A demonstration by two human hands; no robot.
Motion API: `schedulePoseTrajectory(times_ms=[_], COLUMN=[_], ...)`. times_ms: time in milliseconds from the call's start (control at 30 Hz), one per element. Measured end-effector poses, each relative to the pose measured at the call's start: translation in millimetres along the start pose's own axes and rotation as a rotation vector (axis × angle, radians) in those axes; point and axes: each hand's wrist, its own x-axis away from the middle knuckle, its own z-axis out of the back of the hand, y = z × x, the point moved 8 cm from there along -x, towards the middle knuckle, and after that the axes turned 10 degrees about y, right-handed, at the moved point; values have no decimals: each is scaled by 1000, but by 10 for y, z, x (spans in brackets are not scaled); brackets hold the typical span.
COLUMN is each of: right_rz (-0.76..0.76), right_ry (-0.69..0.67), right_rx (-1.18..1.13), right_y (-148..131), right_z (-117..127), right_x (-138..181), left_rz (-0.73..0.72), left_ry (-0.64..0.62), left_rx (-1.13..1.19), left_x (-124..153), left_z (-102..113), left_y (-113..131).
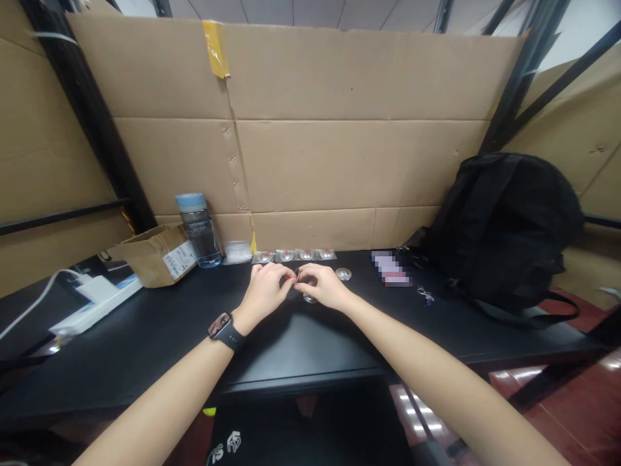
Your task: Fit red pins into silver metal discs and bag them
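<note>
Both hands meeting at table centre: left hand (264,288) and right hand (323,285) pinched together on a tiny part (296,277), too small to identify. Clear disc (309,298) on the black table (145,336) just below the right hand, another disc (343,274) at 2 o'clock. Strip of packets (294,255) at 12 o'clock. Risks: part slipping from fingertips and vanishing on the dark surface; wrist nudging the near disc; bottle (198,230) at 10 o'clock safely apart.
</note>
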Motion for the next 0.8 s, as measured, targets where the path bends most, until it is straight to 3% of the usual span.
schedulePoseTrajectory(times_ms=[133, 533, 800], right_rz=[-38, 75, -9], right_ry=[-8, 27, 81], right_rx=[-50, 94, 20], right_y=[28, -82, -75], right_z=[-4, 23, 47], right_x=[3, -1, 14], left_rz=[4, -105, -100], left_ry=[-9, -41, -65], left_rx=[25, -20, 25], left_x=[-9, 23, 22], left_z=[-3, 0, -4], left_y=[-10, 82, 86])
